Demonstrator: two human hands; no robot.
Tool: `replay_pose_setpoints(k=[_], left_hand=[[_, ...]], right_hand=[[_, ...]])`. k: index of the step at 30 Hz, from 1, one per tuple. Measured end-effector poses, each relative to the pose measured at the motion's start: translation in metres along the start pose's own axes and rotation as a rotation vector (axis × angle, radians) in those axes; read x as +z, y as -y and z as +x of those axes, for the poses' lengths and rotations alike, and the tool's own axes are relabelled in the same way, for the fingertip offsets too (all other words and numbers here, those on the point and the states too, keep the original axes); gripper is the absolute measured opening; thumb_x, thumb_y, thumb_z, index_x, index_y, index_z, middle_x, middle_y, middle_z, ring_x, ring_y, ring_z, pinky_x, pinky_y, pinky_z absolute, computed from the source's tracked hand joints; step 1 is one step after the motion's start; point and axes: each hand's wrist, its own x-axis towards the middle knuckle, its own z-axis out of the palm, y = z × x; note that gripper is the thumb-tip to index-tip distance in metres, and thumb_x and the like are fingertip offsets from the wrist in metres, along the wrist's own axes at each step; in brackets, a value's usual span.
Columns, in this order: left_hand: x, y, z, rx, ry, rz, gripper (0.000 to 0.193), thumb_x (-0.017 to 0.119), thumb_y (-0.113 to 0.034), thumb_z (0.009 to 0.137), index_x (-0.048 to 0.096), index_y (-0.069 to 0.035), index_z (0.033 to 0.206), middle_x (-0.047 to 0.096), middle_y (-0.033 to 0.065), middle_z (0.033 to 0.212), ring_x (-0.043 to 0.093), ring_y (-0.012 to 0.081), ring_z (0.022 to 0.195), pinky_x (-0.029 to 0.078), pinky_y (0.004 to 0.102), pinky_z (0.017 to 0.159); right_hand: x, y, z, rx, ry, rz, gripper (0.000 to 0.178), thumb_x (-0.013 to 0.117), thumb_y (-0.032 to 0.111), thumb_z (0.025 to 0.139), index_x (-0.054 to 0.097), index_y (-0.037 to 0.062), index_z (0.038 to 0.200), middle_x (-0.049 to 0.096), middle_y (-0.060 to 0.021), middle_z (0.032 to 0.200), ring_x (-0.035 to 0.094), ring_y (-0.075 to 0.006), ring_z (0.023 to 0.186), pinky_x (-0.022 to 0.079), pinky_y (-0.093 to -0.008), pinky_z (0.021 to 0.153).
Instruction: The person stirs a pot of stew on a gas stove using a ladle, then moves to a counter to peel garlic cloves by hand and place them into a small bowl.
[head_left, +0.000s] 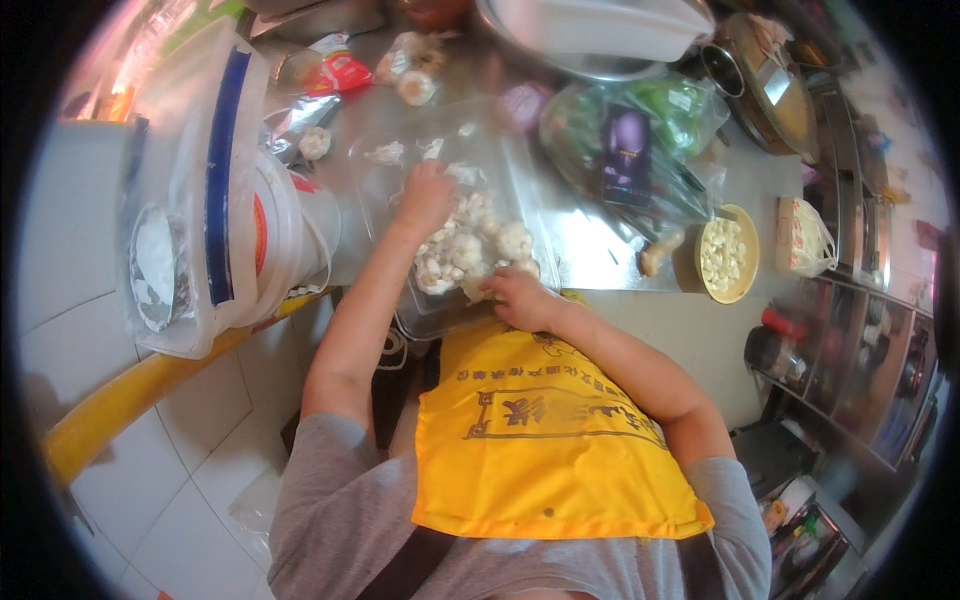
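A clear plastic tray lies in front of me, holding a heap of garlic bulbs and loose cloves. White papery garlic skins are scattered toward its far end. Over that far part, my left hand is closed beside the skins; its fingertips are hidden, so what it holds is unclear. At the heap's near right edge, my right hand has its fingers bent and pinched on a piece of garlic. Off to the right, peeled white cloves fill a yellow bowl.
White buckets and a large clear container stand left. Beyond the tray are garlic bulbs and a metal basin. A phone lies on a bag of greens. A ginger-like root lies near the bowl.
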Motion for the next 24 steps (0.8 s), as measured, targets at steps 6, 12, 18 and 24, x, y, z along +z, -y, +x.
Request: replay_pose_setpoints(k=[6, 12, 18, 24], left_hand=[[-0.005, 0.04, -0.009, -0.13, -0.15, -0.169, 0.006, 0.055, -0.005, 0.073, 0.058, -0.001, 0.077, 0.053, 0.0189, 0.081, 0.052, 0.0374, 0.08, 0.043, 0.0417, 0.074], [-0.041, 0.029, -0.006, -0.086, -0.522, -0.226, 0.013, 0.059, -0.005, 0.075, 0.058, -0.001, 0.087, 0.055, 0.0174, 0.089, 0.052, 0.0353, 0.089, 0.043, 0.0398, 0.078], [-0.053, 0.012, -0.035, -0.22, -0.402, -0.236, 0.03, 0.063, -0.008, 0.075, 0.056, -0.001, 0.104, 0.054, 0.0177, 0.106, 0.05, 0.034, 0.101, 0.04, 0.0391, 0.089], [-0.031, -0.024, -0.081, -0.338, -0.065, -0.177, 0.045, 0.058, -0.003, 0.073, 0.049, -0.003, 0.116, 0.053, 0.0213, 0.103, 0.05, 0.0386, 0.098, 0.042, 0.0423, 0.086]], right_hand=[[-0.038, 0.016, 0.024, 0.038, -0.278, 0.1, 0.024, 0.053, 0.006, 0.08, 0.058, 0.0028, 0.103, 0.06, -0.0159, 0.093, 0.056, -0.033, 0.089, 0.045, -0.039, 0.082], [-0.037, -0.004, 0.087, -0.13, -0.508, -0.081, 0.023, 0.055, 0.005, 0.075, 0.06, 0.005, 0.098, 0.059, -0.0163, 0.097, 0.055, -0.0357, 0.091, 0.045, -0.0408, 0.081], [-0.014, -0.031, 0.116, -0.137, -0.37, -0.232, 0.028, 0.056, 0.002, 0.068, 0.059, 0.0078, 0.095, 0.055, -0.015, 0.095, 0.052, -0.0362, 0.09, 0.044, -0.0396, 0.082], [-0.025, -0.024, 0.104, -0.074, -0.124, -0.087, 0.025, 0.059, 0.003, 0.068, 0.061, 0.0093, 0.092, 0.058, -0.0137, 0.089, 0.055, -0.034, 0.087, 0.046, -0.0379, 0.079]])
